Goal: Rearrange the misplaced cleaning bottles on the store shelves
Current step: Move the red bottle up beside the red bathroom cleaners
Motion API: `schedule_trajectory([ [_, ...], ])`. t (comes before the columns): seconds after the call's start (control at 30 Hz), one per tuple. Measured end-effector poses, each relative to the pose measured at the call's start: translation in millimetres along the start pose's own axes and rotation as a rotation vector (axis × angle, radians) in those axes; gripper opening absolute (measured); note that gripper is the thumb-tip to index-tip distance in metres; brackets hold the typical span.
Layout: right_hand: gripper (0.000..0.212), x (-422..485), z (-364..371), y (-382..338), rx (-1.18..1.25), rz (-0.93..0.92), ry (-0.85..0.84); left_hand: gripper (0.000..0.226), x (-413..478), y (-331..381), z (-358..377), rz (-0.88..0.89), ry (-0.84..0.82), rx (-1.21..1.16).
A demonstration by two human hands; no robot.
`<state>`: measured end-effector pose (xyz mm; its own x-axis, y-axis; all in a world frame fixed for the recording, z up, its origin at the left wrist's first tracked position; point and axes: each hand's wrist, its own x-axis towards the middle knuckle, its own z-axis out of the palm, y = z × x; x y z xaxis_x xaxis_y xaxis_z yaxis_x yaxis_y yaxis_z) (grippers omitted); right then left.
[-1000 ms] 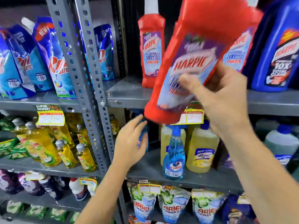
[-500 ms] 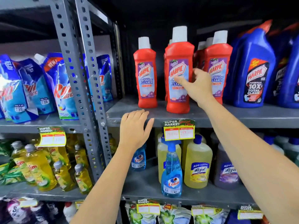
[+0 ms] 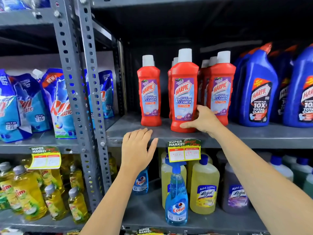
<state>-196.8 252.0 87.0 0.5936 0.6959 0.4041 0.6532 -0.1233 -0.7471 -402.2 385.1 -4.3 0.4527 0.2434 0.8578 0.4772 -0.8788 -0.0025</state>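
Red plastic Harpic bathroom cleaner bottle with a white cap [image 3: 184, 97] stands upright at the front edge of the grey metal shelf [image 3: 254, 134], a little ahead of the other red bottles. The right hand [image 3: 202, 120] is on its lower right side; the thumb lies across the base and the fingers [image 3: 200, 108] curl around the side, holding the bottle. One more red bottle of the same kind [image 3: 149, 95] stands alone to the left, and a row of them [image 3: 220, 92] is behind and to the right. Blue Harpic toilet cleaner bottles [image 3: 257, 92] stand further right. The left hand [image 3: 137, 150] rests flat on the shelf edge with fingers spread wide, holding nothing. A yellow price tag [image 3: 184, 153] hangs just beside it. Below stands a blue Colin spray bottle [image 3: 177, 197].
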Motion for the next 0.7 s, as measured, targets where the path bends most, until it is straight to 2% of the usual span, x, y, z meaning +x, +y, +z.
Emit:
schedule_trajectory([
  [0.37,0.084,49.6,14.8,17.2,0.02,0.038,-0.052,0.043,-0.6,-0.4,2.6,0.002,0.024,-0.001],
  [0.7,0.072,57.2,19.2,28.7,0.099,0.007,-0.157,0.042,-0.9,-0.1,3.5,-0.004,0.041,-0.009],
])
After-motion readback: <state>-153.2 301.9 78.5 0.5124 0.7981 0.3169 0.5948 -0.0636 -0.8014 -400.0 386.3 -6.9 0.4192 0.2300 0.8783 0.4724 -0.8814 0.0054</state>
